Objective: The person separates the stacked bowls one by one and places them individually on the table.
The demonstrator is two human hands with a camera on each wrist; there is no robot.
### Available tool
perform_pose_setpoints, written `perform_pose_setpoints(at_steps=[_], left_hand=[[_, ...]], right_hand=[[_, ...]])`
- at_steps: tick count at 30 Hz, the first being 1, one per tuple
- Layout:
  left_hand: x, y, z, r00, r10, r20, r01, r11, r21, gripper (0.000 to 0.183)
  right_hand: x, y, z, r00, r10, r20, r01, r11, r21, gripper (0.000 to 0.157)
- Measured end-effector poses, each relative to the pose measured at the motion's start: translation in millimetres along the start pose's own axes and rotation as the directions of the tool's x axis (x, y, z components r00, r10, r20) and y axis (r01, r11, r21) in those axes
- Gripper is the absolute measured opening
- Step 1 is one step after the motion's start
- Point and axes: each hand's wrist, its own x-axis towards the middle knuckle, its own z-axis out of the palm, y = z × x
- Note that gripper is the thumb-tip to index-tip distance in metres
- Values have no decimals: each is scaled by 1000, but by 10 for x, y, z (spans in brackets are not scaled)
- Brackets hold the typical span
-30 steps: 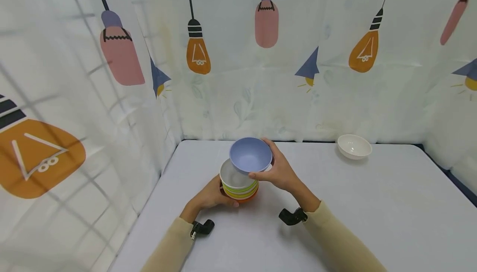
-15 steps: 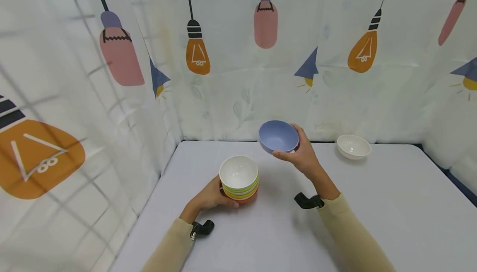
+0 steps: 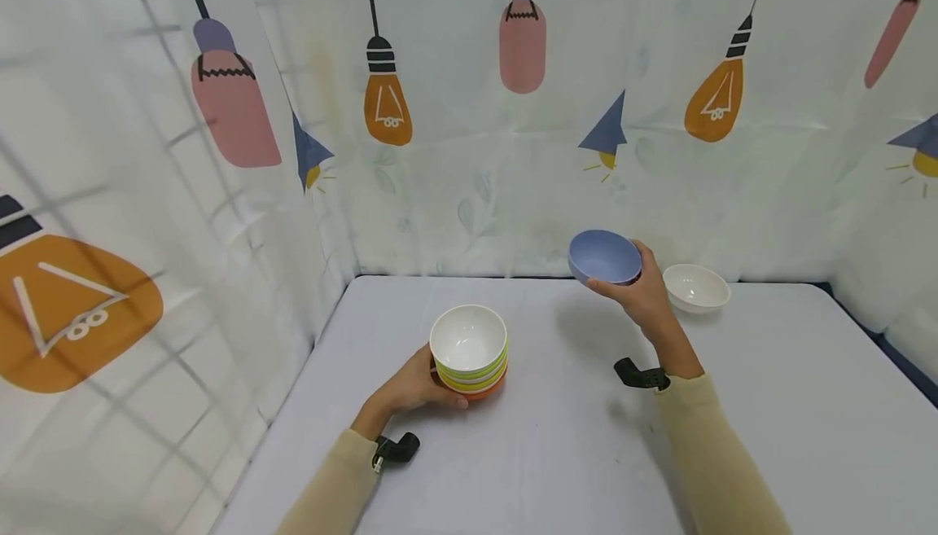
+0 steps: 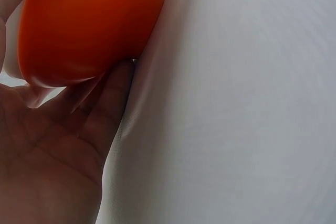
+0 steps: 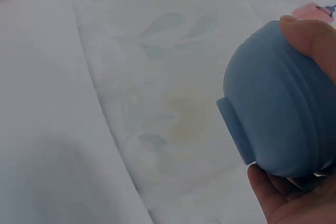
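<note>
My right hand point(image 3: 643, 295) grips a blue bowl point(image 3: 604, 258) by its side and holds it above the back of the table, with the thumb at the near rim. In the right wrist view the blue bowl point(image 5: 278, 103) shows its foot and outer wall. My left hand point(image 3: 414, 382) holds the side of a stack of nested bowls point(image 3: 469, 348) standing on the table. White inside on top, the stack has green and yellow rims and an orange bowl point(image 4: 89, 24) at the bottom. A white bowl point(image 3: 696, 289) stands at the back right, just beyond my right hand.
The white table point(image 3: 557, 453) has its back edge against a curtain point(image 3: 469, 193) printed with lamps. Another stretch of curtain hangs along the left side. Each wrist wears a black camera mount.
My right hand has lifted the blue bowl off the top of the stack and carried it right and back, toward the white bowl. The left hand stays on the stack.
</note>
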Motion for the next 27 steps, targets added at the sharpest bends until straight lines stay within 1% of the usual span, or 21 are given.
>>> perform_pose_setpoints(at_steps=[4, 8, 13, 18, 27], left_hand=[[1, -4, 1, 1000, 4, 0, -4, 1000, 19, 106], [1, -16, 5, 1000, 8, 4, -8, 999, 37, 107], [-14, -12, 11, 1000, -2, 1, 2, 1000, 29, 107], [-20, -4, 9, 1000, -20, -2, 20, 999, 25, 106], [-4, -28, 5, 1000, 1, 1, -1, 1000, 25, 104]], right_hand=[[26, 146, -99, 998, 61, -28, -61, 998, -2, 114], [38, 274, -151, 993, 106, -42, -107, 994, -16, 118], [59, 399, -165, 990, 135, -46, -136, 990, -28, 121], [82, 523, -154, 986, 166, -33, -167, 986, -17, 122], [99, 760, -128, 981, 186, -47, -188, 981, -45, 121]])
